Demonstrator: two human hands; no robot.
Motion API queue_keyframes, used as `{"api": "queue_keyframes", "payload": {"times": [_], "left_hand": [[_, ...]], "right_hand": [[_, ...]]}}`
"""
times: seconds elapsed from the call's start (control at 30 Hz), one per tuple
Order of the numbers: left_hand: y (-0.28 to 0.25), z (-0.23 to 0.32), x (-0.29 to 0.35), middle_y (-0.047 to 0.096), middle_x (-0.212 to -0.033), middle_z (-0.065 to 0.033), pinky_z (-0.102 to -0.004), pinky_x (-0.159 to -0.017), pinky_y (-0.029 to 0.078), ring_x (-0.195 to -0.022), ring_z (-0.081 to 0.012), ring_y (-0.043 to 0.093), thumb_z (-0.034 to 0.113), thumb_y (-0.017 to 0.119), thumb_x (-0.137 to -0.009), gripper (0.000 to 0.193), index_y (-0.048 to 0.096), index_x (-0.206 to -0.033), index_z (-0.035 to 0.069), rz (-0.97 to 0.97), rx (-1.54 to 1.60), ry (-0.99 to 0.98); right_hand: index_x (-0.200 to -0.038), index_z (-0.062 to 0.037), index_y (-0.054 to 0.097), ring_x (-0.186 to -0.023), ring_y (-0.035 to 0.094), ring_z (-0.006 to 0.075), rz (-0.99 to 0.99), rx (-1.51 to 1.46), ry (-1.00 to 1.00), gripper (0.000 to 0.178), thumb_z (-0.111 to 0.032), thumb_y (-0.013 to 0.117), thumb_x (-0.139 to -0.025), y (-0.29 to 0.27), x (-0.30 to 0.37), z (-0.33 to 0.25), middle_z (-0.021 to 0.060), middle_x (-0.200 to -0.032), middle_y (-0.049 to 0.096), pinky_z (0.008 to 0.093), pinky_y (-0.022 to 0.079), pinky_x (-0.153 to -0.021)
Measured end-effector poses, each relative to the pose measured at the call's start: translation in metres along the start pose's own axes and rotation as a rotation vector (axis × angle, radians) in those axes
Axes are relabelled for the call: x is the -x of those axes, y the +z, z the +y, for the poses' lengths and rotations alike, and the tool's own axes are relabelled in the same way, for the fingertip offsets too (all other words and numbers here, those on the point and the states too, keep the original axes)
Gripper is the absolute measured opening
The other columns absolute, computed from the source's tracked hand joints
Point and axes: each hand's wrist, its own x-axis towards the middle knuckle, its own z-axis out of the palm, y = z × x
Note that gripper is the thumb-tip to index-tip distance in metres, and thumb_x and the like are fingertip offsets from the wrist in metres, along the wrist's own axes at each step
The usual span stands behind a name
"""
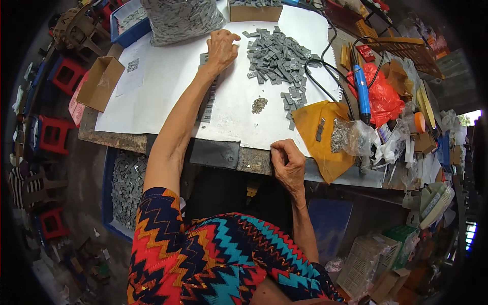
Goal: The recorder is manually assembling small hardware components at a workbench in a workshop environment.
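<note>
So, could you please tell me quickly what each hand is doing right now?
Left hand: fingers curled, resting on the white sheet beside the grey parts pile.
Right hand: closed, at the table edge; contents unclear.

Two hands: the left hand far on the counter, the right hand at its near edge. One large heap of small grey parts, too many to count. One blue power tool right. Two open cardboard boxes, left and far. Four red stools left. Two blue bins of grey pieces.
</note>
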Motion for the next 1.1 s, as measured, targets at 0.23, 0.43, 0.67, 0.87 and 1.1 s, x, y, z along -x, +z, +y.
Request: {"api": "queue_keyframes", "payload": {"times": [0.23,0.43,0.67,0.87,1.1], "left_hand": [[0.028,0.018,-0.013,0.057,-0.092,-0.0206,-0.0398,-0.084,0.040,-0.087,-0.0365,0.053,0.003,0.047,-0.068,0.028,0.063,-0.091,0.001,0.050,0.242,0.001],[0.016,0.035,0.001,0.055,-0.093,-0.0277,-0.0408,-0.082,0.044,-0.087,-0.0380,0.055,0.011,0.047,-0.073,0.029,0.062,-0.095,0.000,-0.120,0.159,-0.151],[0.012,0.059,0.006,0.054,-0.097,-0.0266,-0.0399,-0.083,0.043,-0.093,-0.0363,0.053,0.022,0.055,-0.074,0.033,0.060,-0.098,-0.001,-0.222,0.343,-0.207],[0.030,0.063,-0.001,0.059,-0.089,-0.0179,-0.0391,-0.076,0.045,-0.084,-0.0320,0.057,0.016,0.060,-0.071,0.025,0.063,-0.093,0.003,-0.114,0.283,-0.062],[0.036,0.069,-0.015,0.064,-0.084,-0.0134,-0.0332,-0.070,0.047,-0.076,-0.0259,0.061,0.013,0.059,-0.076,0.021,0.063,-0.094,0.004,-0.109,0.431,-0.002]], "right_hand": [[-0.077,0.0010,0.052,-0.050,0.044,0.0118,-0.008,-0.022,0.001,0.008,0.007,0.054,-0.072,0.001,0.000,0.000,0.0067,-0.066,0.046,0.0234,0.035,-0.045],[-0.077,0.0012,0.052,-0.051,0.044,0.0115,0.003,-0.037,-0.015,0.008,0.007,0.054,-0.072,-0.001,0.001,0.002,0.0065,-0.066,0.046,0.0235,0.035,-0.045],[-0.077,0.0015,0.052,-0.051,0.045,0.0121,0.011,-0.031,-0.026,0.008,0.007,0.054,-0.072,-0.001,0.000,0.002,0.0072,-0.066,0.046,0.0236,0.036,-0.046],[-0.078,0.0016,0.053,-0.051,0.046,0.0131,0.006,-0.061,-0.008,0.008,0.007,0.054,-0.072,0.000,0.000,0.002,0.0083,-0.067,0.048,0.0249,0.037,-0.047],[-0.078,0.0020,0.053,-0.051,0.047,0.0138,0.001,-0.052,-0.010,0.008,0.006,0.054,-0.072,0.000,0.002,0.004,0.0087,-0.068,0.049,0.0254,0.037,-0.046]]}}
